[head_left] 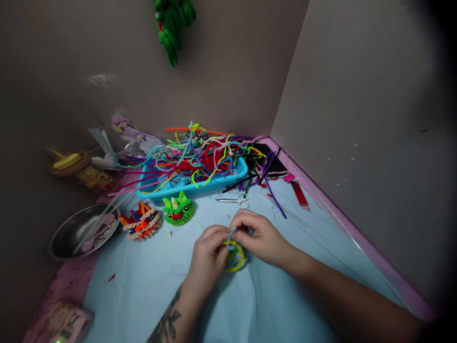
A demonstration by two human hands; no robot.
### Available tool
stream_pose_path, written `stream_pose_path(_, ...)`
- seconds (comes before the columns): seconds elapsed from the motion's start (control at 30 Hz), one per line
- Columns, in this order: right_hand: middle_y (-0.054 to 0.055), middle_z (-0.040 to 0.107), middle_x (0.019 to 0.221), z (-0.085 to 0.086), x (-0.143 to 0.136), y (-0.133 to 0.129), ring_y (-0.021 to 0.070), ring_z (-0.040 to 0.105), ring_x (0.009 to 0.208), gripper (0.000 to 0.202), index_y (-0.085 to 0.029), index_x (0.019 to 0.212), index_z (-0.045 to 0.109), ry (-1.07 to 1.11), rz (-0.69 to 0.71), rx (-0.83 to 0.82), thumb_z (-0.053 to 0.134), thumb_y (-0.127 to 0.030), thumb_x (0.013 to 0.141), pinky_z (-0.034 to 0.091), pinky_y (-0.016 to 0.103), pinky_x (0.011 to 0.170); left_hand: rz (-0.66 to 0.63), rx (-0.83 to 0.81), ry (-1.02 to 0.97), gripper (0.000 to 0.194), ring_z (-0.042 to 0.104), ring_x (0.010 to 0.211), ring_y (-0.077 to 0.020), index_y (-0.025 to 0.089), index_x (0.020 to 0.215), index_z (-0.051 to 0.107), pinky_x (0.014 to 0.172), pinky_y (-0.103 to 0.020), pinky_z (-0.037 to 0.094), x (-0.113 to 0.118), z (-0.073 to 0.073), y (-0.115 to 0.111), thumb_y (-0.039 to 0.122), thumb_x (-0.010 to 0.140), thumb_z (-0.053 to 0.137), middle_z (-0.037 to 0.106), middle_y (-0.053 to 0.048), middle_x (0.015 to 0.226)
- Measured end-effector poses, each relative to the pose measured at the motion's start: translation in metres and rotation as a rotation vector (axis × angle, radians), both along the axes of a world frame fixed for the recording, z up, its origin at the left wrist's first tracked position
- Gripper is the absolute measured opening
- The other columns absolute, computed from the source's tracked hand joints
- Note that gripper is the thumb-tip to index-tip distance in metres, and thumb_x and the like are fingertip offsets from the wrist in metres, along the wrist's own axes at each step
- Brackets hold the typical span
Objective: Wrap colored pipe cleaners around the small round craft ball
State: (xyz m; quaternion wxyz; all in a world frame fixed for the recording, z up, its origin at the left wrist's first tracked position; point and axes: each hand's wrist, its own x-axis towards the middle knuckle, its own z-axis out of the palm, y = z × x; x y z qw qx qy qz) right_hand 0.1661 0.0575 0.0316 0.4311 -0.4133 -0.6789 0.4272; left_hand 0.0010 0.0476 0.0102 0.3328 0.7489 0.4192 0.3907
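Note:
My left hand (212,250) and my right hand (259,236) meet over the front of the table, fingers pinched. Between them is a yellow pipe cleaner (240,263) bent into a ring, with a light blue pipe cleaner (233,234) twisted through its top. My left fingers grip the ring's left side and partly hide it. The light blue end is pinched by my right thumb and fingers. Some green shows inside the ring, too blurred to make out. Just beyond my hands lie small silver scissors (232,200).
A blue tray (193,191) heaped with tangled pipe cleaners (203,157) stands at the back. Left of my hands sit a green fuzzy figure (179,212) and an orange one (141,223), near a metal bowl (64,238). A red box cutter-like object (299,194) lies right; walls rise behind.

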Motion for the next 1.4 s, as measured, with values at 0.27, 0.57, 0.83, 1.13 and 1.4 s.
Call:
stream_pose_path(0.27,0.0,0.053,0.071,-0.005,-0.002,0.001,0.0138,0.051,0.068,0.013,-0.019,0.068,0.057,0.043,-0.131,0.027,0.056,-0.009,0.076,0.039,0.026,0.06,-0.122,-0.398,-0.012,0.021,0.056,0.069,-0.0129,0.016,0.063,0.063,0.064,-0.022,0.044,0.015,0.004,-0.005,0.0,0.063,0.05,0.058,-0.001,0.071)
stream_pose_path(0.57,-0.001,0.05,0.071,-0.013,0.006,0.01,0.0145,0.049,0.068,0.01,-0.019,0.069,0.055,0.127,-0.367,0.017,0.058,-0.019,0.079,0.038,0.027,0.063,-0.2,-0.499,-0.07,0.017,0.059,0.072,-0.0144,0.015,0.07,0.069,0.068,-0.023,0.046,0.017,0.008,-0.009,0.007,0.068,0.055,0.06,-0.003,0.074)
stream_pose_path(0.83,-0.003,0.048,0.068,-0.018,0.01,0.014,0.0131,0.044,0.064,0.01,-0.021,0.075,0.052,0.293,-0.439,-0.067,0.057,-0.025,0.082,0.036,0.025,0.06,0.107,-0.401,-0.153,0.015,0.06,0.074,-0.0153,0.017,0.073,0.07,0.071,-0.025,0.047,0.009,0.011,0.0,0.013,0.066,0.058,0.065,-0.003,0.078)
stream_pose_path(1.13,0.001,0.044,0.076,-0.011,0.003,-0.003,0.0162,0.044,0.072,0.015,-0.021,0.074,0.047,0.224,-0.238,0.166,0.046,-0.02,0.089,0.036,0.029,0.066,0.544,-0.093,-0.227,0.012,0.058,0.068,-0.0142,0.019,0.07,0.068,0.063,-0.024,0.047,-0.004,0.015,-0.001,0.013,0.066,0.058,0.062,0.0,0.07)
stream_pose_path(1.4,0.002,0.045,0.076,-0.012,-0.001,-0.011,0.017,0.046,0.074,0.016,-0.021,0.076,0.048,0.151,-0.119,0.259,0.045,-0.022,0.091,0.038,0.03,0.068,0.564,0.124,-0.212,0.012,0.061,0.074,-0.0155,0.021,0.073,0.066,0.067,-0.026,0.049,-0.016,0.016,-0.002,0.011,0.071,0.06,0.065,0.0,0.076)
